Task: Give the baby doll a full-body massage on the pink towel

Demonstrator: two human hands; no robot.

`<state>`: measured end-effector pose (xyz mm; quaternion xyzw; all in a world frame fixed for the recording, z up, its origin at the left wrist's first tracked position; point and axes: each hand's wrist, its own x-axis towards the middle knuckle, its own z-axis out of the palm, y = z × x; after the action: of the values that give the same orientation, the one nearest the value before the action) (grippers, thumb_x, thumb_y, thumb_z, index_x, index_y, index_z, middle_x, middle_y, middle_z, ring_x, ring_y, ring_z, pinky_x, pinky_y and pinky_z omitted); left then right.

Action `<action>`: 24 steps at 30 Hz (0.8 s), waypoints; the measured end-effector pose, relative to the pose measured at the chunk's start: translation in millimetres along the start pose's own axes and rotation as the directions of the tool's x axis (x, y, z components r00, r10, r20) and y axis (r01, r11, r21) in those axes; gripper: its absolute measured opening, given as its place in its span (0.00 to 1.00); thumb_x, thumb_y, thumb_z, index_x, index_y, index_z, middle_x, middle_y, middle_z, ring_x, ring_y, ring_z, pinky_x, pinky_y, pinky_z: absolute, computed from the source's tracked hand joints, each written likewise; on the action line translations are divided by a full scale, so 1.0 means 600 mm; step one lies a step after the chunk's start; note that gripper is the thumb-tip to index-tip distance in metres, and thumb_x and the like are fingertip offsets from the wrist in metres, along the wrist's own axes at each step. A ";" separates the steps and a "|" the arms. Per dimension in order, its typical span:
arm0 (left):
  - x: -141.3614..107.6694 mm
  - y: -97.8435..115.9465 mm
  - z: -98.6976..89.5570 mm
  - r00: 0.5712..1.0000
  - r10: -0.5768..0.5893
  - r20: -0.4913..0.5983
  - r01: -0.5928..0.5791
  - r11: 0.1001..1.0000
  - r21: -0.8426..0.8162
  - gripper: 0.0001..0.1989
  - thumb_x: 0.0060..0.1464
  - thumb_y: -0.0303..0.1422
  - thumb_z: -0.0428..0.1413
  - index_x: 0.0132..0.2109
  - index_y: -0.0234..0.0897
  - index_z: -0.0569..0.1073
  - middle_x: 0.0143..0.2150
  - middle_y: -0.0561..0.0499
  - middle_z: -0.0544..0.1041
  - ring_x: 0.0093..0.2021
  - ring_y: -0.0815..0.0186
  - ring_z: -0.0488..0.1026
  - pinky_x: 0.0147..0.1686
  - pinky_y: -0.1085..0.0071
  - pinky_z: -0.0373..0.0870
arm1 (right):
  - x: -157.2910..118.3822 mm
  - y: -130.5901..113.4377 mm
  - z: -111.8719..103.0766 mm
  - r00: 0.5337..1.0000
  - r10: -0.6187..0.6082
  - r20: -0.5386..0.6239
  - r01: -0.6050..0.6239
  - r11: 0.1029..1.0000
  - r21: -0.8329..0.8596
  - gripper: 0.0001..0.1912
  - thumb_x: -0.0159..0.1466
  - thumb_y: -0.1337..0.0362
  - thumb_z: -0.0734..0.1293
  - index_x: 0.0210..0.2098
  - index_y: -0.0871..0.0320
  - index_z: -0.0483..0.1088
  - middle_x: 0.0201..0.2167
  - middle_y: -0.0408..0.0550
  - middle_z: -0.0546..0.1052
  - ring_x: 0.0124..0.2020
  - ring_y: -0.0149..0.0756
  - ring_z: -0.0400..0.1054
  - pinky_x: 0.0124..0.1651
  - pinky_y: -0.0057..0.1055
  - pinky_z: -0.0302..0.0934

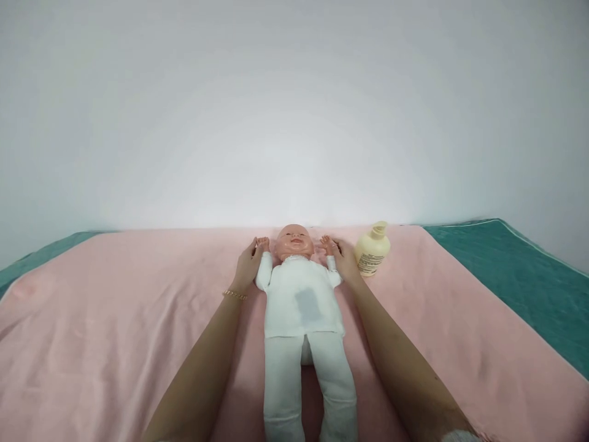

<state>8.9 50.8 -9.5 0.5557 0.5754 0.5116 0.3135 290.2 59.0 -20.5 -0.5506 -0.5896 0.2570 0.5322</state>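
In the head view, a bald plastic baby doll in a white long-sleeved top and white trousers lies face up on a wrinkled pink cloth, its arms raised beside its head. The left hand (a gold-coloured bracelet circles that wrist) curls at one small doll hand; the right hand curls at the other. Whether the fingers pinch them, I cannot tell. A pale yellow pump bottle is just beside the right hand.
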 end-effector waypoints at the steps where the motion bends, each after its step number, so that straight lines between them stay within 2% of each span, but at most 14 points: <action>1: -0.007 0.009 0.001 1.000 0.019 0.000 -0.019 1.000 0.000 0.28 0.58 0.45 0.51 0.61 0.36 0.68 0.45 0.44 0.79 0.44 0.58 0.75 0.43 0.67 0.69 | -0.007 -0.007 0.000 0.999 -0.038 -0.015 0.038 0.999 0.017 0.21 0.66 0.49 0.59 0.48 0.56 0.71 0.50 0.52 0.76 0.51 0.44 0.69 0.56 0.42 0.60; 3: -0.021 0.027 0.002 0.997 0.069 -0.018 -0.069 0.998 0.012 0.31 0.59 0.46 0.50 0.66 0.38 0.60 0.46 0.44 0.78 0.44 0.59 0.75 0.42 0.67 0.69 | -0.022 -0.022 0.000 0.992 -0.111 -0.055 0.115 0.991 0.073 0.23 0.66 0.48 0.59 0.51 0.56 0.69 0.52 0.52 0.74 0.53 0.44 0.68 0.57 0.42 0.60; 5: -0.038 0.044 -0.003 0.990 0.123 -0.074 -0.119 0.991 0.059 0.32 0.60 0.44 0.50 0.67 0.39 0.57 0.49 0.45 0.77 0.46 0.60 0.74 0.42 0.68 0.69 | -0.041 -0.037 0.000 0.981 -0.153 -0.118 0.167 0.979 0.120 0.23 0.66 0.48 0.60 0.53 0.56 0.68 0.53 0.54 0.73 0.53 0.44 0.68 0.57 0.42 0.61; 8: -0.066 0.064 -0.019 0.970 0.203 -0.132 -0.176 0.966 0.188 0.32 0.57 0.42 0.54 0.66 0.42 0.58 0.51 0.46 0.76 0.50 0.58 0.73 0.44 0.67 0.68 | -0.074 -0.061 -0.001 0.958 -0.189 -0.217 0.220 0.967 0.129 0.21 0.66 0.51 0.62 0.53 0.56 0.66 0.54 0.55 0.72 0.55 0.44 0.67 0.57 0.43 0.61; 11: -0.101 0.078 -0.041 0.953 0.246 -0.175 -0.188 0.937 0.294 0.31 0.55 0.41 0.56 0.64 0.41 0.61 0.51 0.45 0.76 0.51 0.56 0.72 0.44 0.66 0.68 | -0.112 -0.083 -0.006 0.941 -0.217 -0.260 0.252 0.961 0.111 0.20 0.65 0.55 0.63 0.54 0.56 0.65 0.54 0.55 0.71 0.56 0.43 0.65 0.58 0.43 0.60; 17: -0.201 0.089 -0.079 0.954 0.182 -0.238 -0.066 0.903 0.425 0.31 0.54 0.43 0.56 0.63 0.40 0.61 0.47 0.46 0.77 0.46 0.56 0.75 0.39 0.66 0.68 | -0.204 -0.114 -0.028 0.964 -0.103 -0.246 0.125 0.989 0.077 0.23 0.63 0.57 0.65 0.57 0.55 0.64 0.55 0.53 0.70 0.56 0.44 0.64 0.57 0.42 0.61; 20: -0.254 0.083 -0.097 0.962 0.124 -0.243 0.028 0.840 0.542 0.32 0.54 0.44 0.56 0.63 0.39 0.60 0.44 0.46 0.78 0.43 0.55 0.76 0.35 0.67 0.68 | -0.259 -0.114 -0.044 0.979 -0.020 -0.204 0.026 0.999 0.024 0.25 0.63 0.56 0.64 0.58 0.55 0.64 0.54 0.52 0.71 0.55 0.44 0.66 0.57 0.42 0.61; 24: -0.311 0.064 -0.111 0.989 0.083 -0.124 0.018 0.760 0.649 0.26 0.57 0.41 0.53 0.61 0.38 0.62 0.42 0.47 0.80 0.40 0.57 0.77 0.37 0.67 0.67 | -0.329 -0.106 -0.065 0.990 0.075 -0.122 -0.087 0.992 -0.092 0.26 0.63 0.56 0.63 0.59 0.56 0.63 0.54 0.51 0.73 0.53 0.44 0.68 0.55 0.40 0.63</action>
<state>-6.0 -149.6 6.6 0.6009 0.7283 0.3255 0.0502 267.6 -151.1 -20.1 -0.6136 -0.5459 0.2164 0.5279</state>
